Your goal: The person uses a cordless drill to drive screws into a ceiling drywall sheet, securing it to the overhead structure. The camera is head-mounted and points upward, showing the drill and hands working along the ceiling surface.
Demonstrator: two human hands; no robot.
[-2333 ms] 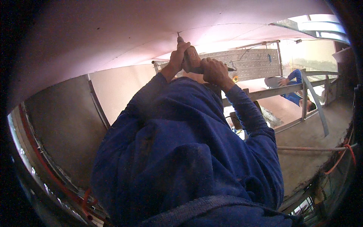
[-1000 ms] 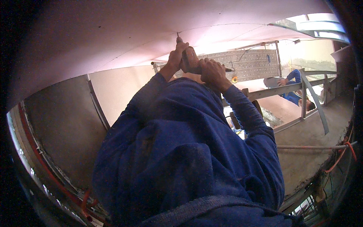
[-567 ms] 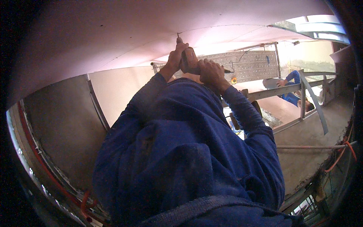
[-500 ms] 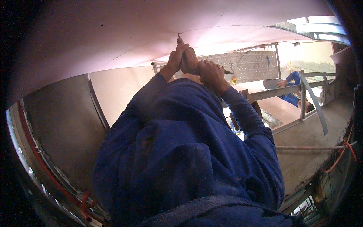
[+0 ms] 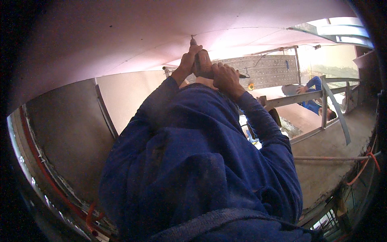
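Note:
Both my arms reach up toward the pale pinkish ceiling board (image 5: pixel 153 24). A corded power drill (image 5: pixel 202 63), dark with a worn orange-brown body, points upward, and its tip meets the board at a seam. My left hand (image 5: pixel 188 60) is wrapped round the front of the drill, just below the chuck. Around the handle is my right hand (image 5: pixel 226 77), closed, with the cord end showing beside it. The bit is too small to make out clearly.
A perforated metal plank (image 5: pixel 270 70) lies beyond the drill. At right, a person in blue (image 5: pixel 312 86) is behind a metal frame (image 5: pixel 323 103) with a bent grey strip (image 5: pixel 338 115). A rope (image 5: pixel 326 158) runs below it. A grey wall panel (image 5: pixel 60 141) stands left.
The view has shifted very slightly. My hands and the drill keep almost the same place, its tip still at the board.

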